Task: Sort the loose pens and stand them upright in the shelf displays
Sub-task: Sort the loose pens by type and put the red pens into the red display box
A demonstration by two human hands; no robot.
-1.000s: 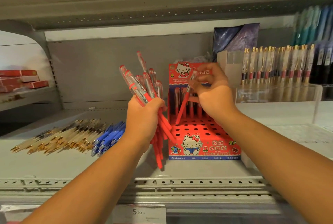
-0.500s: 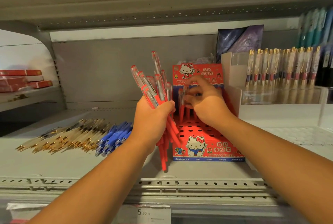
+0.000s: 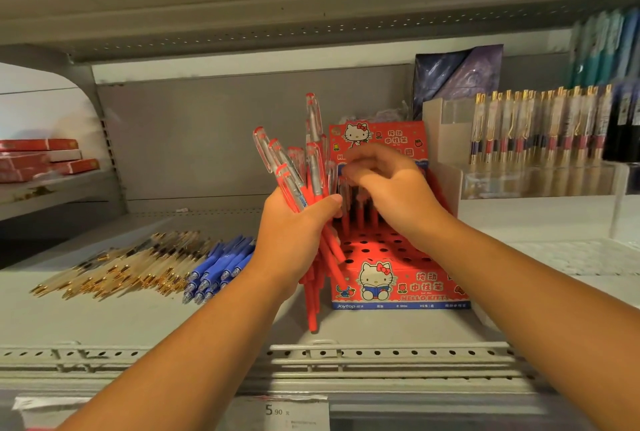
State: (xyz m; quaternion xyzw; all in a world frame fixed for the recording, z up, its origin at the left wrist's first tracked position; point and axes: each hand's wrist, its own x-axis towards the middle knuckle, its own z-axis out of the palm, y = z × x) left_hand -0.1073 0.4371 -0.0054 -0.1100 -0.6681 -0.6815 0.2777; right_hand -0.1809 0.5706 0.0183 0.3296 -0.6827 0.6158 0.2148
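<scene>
My left hand [image 3: 294, 233] grips a bundle of red pens [image 3: 313, 170] with clear caps, held upright just left of the red Hello Kitty display box [image 3: 398, 288]. The box has a perforated top, and a few red pens stand in its back row. My right hand [image 3: 394, 195] hovers over that back row with its fingers curled. The fingertips are blurred, close to the top of the bundle. Whether they hold a pen I cannot tell. Loose blue pens [image 3: 218, 267] and clear gold-tipped pens [image 3: 131, 267] lie on the shelf to the left.
A clear acrylic stand [image 3: 540, 181] at the right holds gold-clipped pens [image 3: 540, 125] upright. Red boxes [image 3: 41, 156] sit on a neighbouring shelf at far left. A perforated rail [image 3: 381, 354] edges the shelf front, with a price tag [image 3: 277, 410] below it.
My right hand lowered a single red pen into the box's back row, then shifted left toward the top of the bundle. My left hand kept hold of the bundle.
</scene>
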